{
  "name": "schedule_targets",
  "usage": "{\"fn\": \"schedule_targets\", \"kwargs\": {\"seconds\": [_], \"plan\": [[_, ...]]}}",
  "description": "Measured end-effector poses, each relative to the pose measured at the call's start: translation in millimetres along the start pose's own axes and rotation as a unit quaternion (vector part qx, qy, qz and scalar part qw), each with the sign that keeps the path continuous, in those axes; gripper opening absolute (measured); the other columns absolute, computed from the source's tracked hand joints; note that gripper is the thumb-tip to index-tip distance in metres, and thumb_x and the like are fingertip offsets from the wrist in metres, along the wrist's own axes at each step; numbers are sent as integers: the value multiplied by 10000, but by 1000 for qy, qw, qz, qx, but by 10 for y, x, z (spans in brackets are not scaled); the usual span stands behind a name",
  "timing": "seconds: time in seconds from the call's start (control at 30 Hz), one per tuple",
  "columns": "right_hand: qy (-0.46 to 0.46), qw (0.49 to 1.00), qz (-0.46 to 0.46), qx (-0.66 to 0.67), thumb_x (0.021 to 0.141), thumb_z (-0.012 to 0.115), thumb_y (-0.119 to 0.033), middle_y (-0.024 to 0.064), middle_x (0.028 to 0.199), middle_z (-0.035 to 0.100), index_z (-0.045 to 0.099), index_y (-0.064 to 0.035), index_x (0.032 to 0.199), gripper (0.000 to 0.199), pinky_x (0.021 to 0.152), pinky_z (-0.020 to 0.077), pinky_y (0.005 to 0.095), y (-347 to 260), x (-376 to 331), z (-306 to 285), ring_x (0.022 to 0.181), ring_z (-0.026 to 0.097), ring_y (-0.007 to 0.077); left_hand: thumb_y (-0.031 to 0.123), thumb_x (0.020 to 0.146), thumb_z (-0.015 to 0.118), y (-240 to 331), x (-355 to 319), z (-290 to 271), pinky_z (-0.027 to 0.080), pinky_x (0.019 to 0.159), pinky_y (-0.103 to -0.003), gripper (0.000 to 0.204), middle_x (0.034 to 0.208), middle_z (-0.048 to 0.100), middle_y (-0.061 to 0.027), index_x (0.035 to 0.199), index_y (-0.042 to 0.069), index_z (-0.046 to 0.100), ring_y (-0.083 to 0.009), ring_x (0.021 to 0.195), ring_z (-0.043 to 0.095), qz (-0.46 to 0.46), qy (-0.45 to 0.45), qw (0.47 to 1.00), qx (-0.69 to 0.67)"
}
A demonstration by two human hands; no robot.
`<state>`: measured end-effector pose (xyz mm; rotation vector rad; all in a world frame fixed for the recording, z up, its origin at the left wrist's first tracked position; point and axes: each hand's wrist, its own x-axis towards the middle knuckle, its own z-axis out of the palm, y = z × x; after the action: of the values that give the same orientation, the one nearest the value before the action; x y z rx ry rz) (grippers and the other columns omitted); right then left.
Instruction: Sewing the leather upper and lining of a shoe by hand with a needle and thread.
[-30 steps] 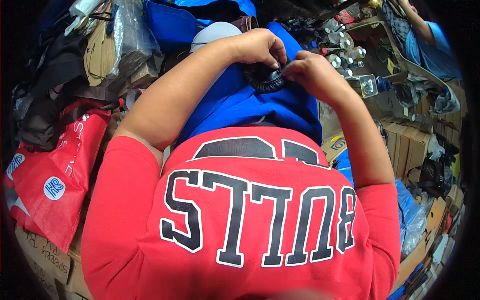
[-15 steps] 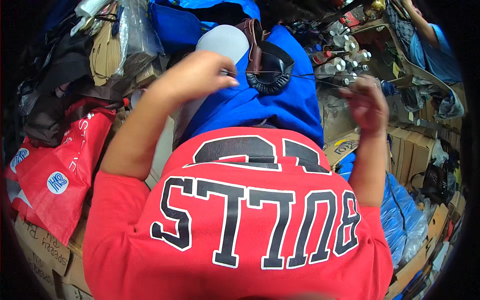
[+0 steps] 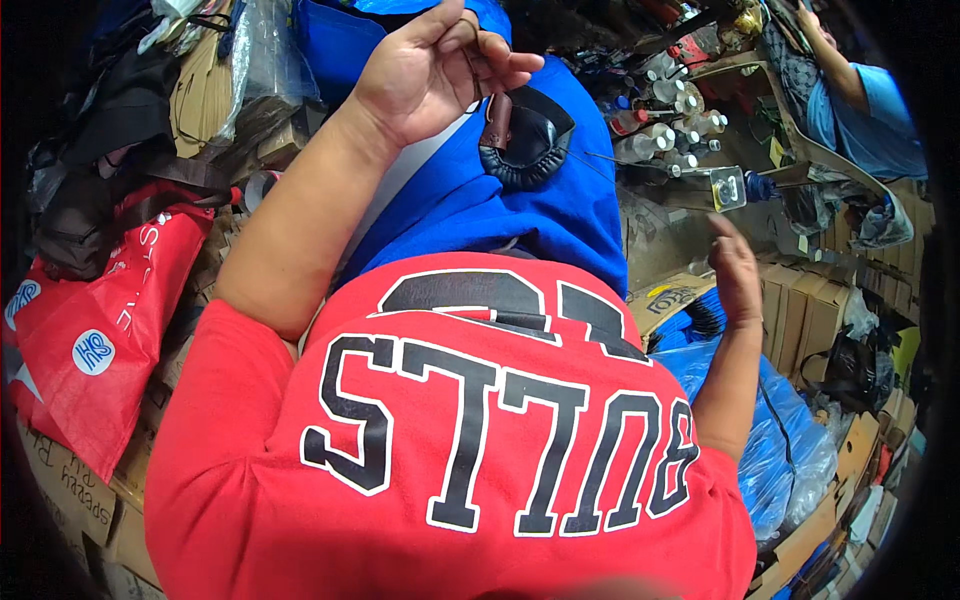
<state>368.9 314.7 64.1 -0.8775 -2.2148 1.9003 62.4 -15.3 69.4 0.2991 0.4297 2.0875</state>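
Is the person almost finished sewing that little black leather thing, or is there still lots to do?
Looks partway. The black leather piece already has a puckered, stitched-looking edge and lies on the blue cloth. The left hand is raised with a thin dark cord in its grip, a small brown piece hanging below. The right hand is off to the side, open. How much is left can't be told.

Open air between the hands; glue bottles [image 3: 672, 118] crowding the right.
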Motion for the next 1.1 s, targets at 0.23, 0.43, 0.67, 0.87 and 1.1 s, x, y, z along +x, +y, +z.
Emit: {"fn": "schedule_targets", "kwargs": {"seconds": [0.23, 0.43, 0.67, 0.87, 1.1], "plan": [[-48, 856, -91, -506, 896, 571, -339, 185, 606, 474, 493, 17, 646, 441, 545, 364, 417, 310, 1, 241, 585, 478, 354, 347, 971, 426, 188, 90, -101, 414, 612, -362, 456, 493, 374, -30, 570, 143, 356, -200, 470, 419, -92, 109, 977, 160], [-1, 944, -16, -329, 922, 551, -352, 120, 584, 482, 537, 3, 673, 434, 552, 372, 340, 813, -77, 92, 566, 472, 173, 265, 911, 528, 314, -4, -492, 407, 680, -368, 312, 659, 534, -41, 643, 117, 467, -202, 648, 567, -32, 177, 958, 222], [149, 977, -2, -151, 903, 562, -355, 119, 1253, 515, 445, -75, 1361, 549, 962, 370, 313, 54, 300, 78, 1089, 519, 201, 284, 940, 535, 673, -350, -346, 469, 810, -280, 295, 1027, 661, -42, 965, 28, 681, -131, 874, 607, 93, 218, 604, 761], [-202, 912, -102, -343, 847, 657, -338, 71, 874, 632, 595, -81, 1155, 406, 681, 456, 297, -822, 1000, 1599, 798, 583, 148, 218, 684, 750, -428, -269, -193, 494, 787, -387, 292, 1045, 583, -83, 917, 68, 657, -287, 878, 617, 39, -162, 430, 887], [-287, 871, -51, -397, 865, 655, -315, -23, 639, 496, 570, -10, 767, 332, 528, 370, 272, -822, 936, 1893, 602, 441, 71, 285, 660, 757, -512, -245, -115, 505, 711, -387, 301, 957, 579, -71, 828, 74, 624, -265, 820, 630, 7, -154, 304, 940]]}}
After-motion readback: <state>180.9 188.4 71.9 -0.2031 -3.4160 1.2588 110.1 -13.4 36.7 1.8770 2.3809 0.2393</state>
